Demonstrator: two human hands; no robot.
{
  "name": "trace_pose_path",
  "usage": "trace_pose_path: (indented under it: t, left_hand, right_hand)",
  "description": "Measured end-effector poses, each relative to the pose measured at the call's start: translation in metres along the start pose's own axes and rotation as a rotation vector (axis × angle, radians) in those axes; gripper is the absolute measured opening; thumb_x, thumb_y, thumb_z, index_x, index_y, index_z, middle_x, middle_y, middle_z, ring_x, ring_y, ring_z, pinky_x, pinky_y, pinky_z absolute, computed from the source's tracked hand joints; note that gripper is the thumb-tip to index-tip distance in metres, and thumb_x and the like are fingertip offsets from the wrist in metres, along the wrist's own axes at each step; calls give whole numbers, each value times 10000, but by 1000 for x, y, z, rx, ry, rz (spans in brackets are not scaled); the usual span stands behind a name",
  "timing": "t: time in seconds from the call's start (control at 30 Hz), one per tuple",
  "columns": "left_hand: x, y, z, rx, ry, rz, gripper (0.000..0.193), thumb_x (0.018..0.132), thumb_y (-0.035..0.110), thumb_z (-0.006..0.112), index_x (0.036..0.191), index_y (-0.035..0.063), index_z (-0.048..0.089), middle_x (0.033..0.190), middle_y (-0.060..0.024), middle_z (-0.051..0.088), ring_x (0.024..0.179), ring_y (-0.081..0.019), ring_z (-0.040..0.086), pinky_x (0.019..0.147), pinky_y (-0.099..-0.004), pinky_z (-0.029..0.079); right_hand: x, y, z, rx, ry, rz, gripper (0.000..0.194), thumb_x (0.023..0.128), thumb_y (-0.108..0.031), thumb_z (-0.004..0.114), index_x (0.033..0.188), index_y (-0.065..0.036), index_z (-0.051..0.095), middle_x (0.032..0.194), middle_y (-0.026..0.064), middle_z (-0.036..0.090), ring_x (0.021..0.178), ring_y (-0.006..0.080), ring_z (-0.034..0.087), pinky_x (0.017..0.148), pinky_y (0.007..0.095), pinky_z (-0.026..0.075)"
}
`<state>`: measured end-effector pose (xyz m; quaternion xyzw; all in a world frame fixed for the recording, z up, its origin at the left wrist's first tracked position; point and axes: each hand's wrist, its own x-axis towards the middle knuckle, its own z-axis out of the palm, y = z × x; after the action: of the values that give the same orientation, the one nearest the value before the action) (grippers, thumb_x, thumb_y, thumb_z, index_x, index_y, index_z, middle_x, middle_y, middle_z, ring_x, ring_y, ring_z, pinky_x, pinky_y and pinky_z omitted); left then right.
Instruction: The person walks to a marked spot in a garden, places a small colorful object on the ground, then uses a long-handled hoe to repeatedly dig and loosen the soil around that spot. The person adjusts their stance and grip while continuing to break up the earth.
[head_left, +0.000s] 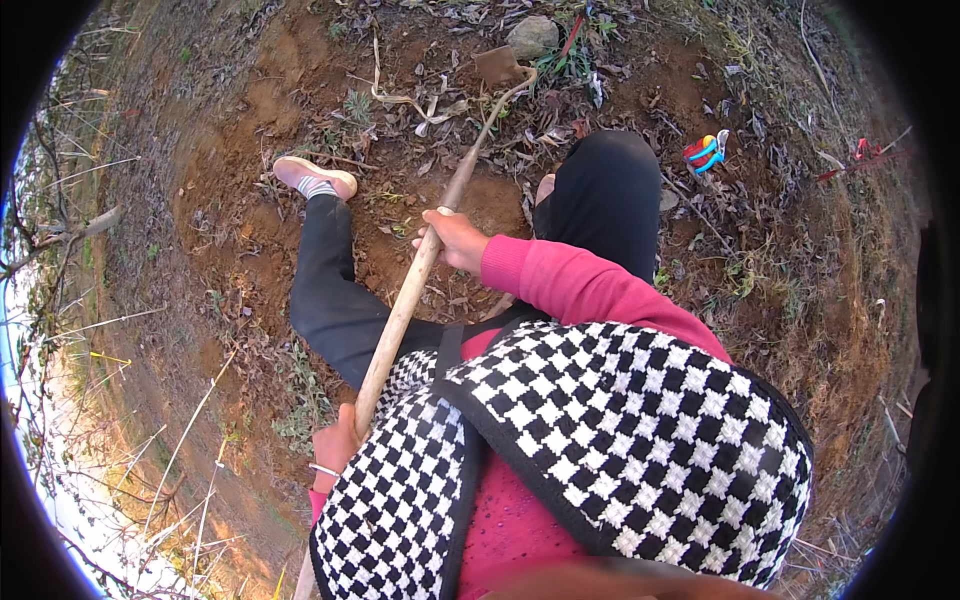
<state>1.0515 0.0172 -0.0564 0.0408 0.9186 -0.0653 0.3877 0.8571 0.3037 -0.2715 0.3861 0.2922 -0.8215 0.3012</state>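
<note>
A hoe with a long pale wooden handle (401, 315) runs from the bottom left up to its rusty metal blade (498, 66), which lies at the top beside a grey stone. My right hand (457, 240), in a pink sleeve, grips the handle near the metal socket. Lower down, my left hand (337, 441), with a bangle at the wrist, is closed around the handle close to my body. Dry leaves and brown soil surround the blade.
The grey stone (532, 37) sits by a grassy tuft. Red-and-blue-handled pruning shears or a similar tool (705, 153) lie at the right. Dry husk strips (420, 105) and leaves litter the soil. Bare branches (75, 232) stand at the left.
</note>
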Motion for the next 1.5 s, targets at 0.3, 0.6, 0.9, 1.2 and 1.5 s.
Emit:
trace_pose_path:
  t: [0.3,0.6,0.9,1.2,1.5]
  left_hand:
    - [14,-4,-32,78,258,129,360,658,167,740,907,105,488,688,-116,598,593,-325,611,548,-433,479]
    - [47,-20,-59,143,463,239,329,634,135,736,849,102,489,732,-102,581,600,-318,592,556,-412,477]
    - [142,63,-63,-253,72,221,340,792,369,666,926,92,523,792,-207,653,791,-427,627,693,-506,483]
    - [231,182,-59,-761,-147,355,272,768,197,640,941,16,534,693,-119,609,455,-216,595,452,-354,483]
    - [195,145,-50,-1021,-428,246,269,776,65,607,1001,-2,476,630,-30,506,383,-135,495,343,-289,407]
  right_hand:
    - [-4,0,-9,168,-63,-93,178,958,-163,512,1045,-53,403,911,91,550,821,286,633,772,538,559]
    - [-18,-19,-13,187,67,-235,211,944,-130,534,1068,-6,418,877,99,561,803,293,644,767,480,566]
    - [-4,-137,-63,192,424,-753,176,922,-99,552,993,-6,421,809,90,523,603,207,583,516,368,566]
    - [2,-134,-66,-131,520,-692,337,921,-104,569,1092,-7,295,875,137,511,563,209,583,447,364,545]
    - [7,-124,-70,-232,528,-600,471,863,-67,605,1170,11,257,944,197,524,534,262,619,434,395,548]
